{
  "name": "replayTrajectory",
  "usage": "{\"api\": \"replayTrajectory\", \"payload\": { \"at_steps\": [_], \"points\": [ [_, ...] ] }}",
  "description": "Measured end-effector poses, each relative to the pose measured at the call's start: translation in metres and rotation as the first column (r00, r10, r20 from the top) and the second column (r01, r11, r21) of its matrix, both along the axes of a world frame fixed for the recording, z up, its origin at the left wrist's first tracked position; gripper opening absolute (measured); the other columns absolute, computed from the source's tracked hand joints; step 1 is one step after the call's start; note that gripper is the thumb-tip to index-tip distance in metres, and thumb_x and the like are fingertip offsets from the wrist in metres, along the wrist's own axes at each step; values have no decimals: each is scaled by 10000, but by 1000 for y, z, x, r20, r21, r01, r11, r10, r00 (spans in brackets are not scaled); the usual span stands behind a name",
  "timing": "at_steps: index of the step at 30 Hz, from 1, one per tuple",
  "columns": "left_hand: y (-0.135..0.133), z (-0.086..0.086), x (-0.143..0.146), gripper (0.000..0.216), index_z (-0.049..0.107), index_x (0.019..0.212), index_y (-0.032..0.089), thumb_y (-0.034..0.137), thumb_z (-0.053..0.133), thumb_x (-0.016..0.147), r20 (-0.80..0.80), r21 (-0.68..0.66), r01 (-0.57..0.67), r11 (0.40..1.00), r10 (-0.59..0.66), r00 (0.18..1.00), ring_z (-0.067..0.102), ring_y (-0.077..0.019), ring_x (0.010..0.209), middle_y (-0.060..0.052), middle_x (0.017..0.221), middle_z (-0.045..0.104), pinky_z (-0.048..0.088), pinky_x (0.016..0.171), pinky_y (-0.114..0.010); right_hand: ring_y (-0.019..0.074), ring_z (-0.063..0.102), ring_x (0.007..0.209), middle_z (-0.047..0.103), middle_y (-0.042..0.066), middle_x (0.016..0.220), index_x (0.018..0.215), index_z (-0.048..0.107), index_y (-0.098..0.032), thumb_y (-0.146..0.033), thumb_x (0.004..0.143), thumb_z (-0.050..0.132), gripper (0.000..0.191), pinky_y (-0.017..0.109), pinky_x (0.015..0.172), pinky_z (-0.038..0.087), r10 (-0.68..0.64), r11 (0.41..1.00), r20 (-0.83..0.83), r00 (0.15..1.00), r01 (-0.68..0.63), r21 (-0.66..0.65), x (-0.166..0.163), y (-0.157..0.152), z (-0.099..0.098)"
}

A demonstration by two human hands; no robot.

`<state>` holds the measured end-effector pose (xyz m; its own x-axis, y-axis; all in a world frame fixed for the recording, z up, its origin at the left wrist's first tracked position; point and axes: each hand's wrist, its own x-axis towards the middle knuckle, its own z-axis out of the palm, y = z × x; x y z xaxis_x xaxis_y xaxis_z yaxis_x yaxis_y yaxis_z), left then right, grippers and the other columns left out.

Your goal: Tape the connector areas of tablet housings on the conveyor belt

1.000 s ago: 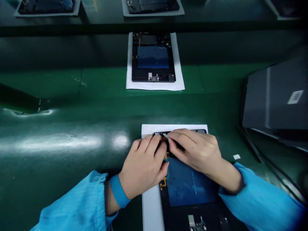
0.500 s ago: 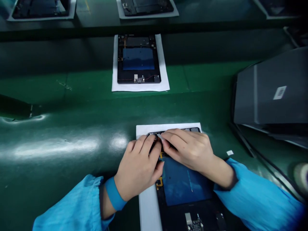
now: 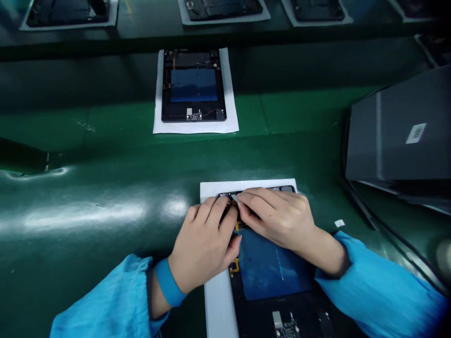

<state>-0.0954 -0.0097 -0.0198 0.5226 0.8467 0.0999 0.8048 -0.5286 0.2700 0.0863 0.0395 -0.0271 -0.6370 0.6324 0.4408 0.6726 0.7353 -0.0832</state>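
An opened tablet with a blue battery panel lies on a white sheet in front of me. My left hand rests on the tablet's upper left corner, fingers curled down onto it. My right hand lies across the top edge, fingertips pinched together on a small pale sliver beside the left fingers. Both wrists come out of blue sleeves, and the left one wears a blue band.
A second opened tablet on a white sheet sits farther up the green belt. More tablets line the far rail. A dark grey box stands at the right. A small white scrap lies near my right sleeve.
The far tablet has drifted left along the belt. My hands stay on the near tablet's top edge with hardly any shift.
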Motion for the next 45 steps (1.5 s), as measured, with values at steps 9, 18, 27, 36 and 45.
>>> {"api": "replayTrajectory", "payload": {
  "at_steps": [9,18,27,36,45],
  "points": [
    [0,-2,0,384,556,1187,97,309,484,876,-2,16,5,1000,-5,1000,482,-324,1130,-168,1254,538,434,838,-435,116,623,641,690,13,847,881,635,-144,-153,896,536,101,262,571,455,6,1000,-17,1000,-6,5,-1,1,0],
    [0,-1,0,391,554,1191,102,313,493,868,16,12,0,1000,-1,1000,487,-323,1131,-167,1228,548,436,841,-436,137,639,681,691,34,857,895,630,-136,-142,901,531,99,271,604,477,26,1000,0,1000,-26,6,0,1,-1],
    [-2,-2,0,404,540,1215,97,319,467,886,-2,2,6,1000,-6,1000,459,-320,1154,-164,1259,530,419,864,-437,144,639,682,690,37,847,872,629,-136,-131,893,547,85,273,611,492,29,999,6,1000,-29,18,-1,1,-2],
    [-2,-2,0,393,553,1195,95,324,467,887,2,19,8,1000,-8,1000,473,-316,1137,-164,1240,539,418,858,-425,142,638,710,692,38,865,863,637,-149,-145,908,520,125,268,647,507,11,1000,23,1000,-11,12,-1,0,-4],
    [-2,-2,-1,396,550,1197,96,325,482,881,5,18,3,1000,-4,1000,477,-314,1137,-164,1231,548,418,861,-425,158,629,724,687,40,877,865,630,-143,-148,903,538,100,284,651,475,39,999,45,998,-39,-3,0,0,-4]
  ]
}}
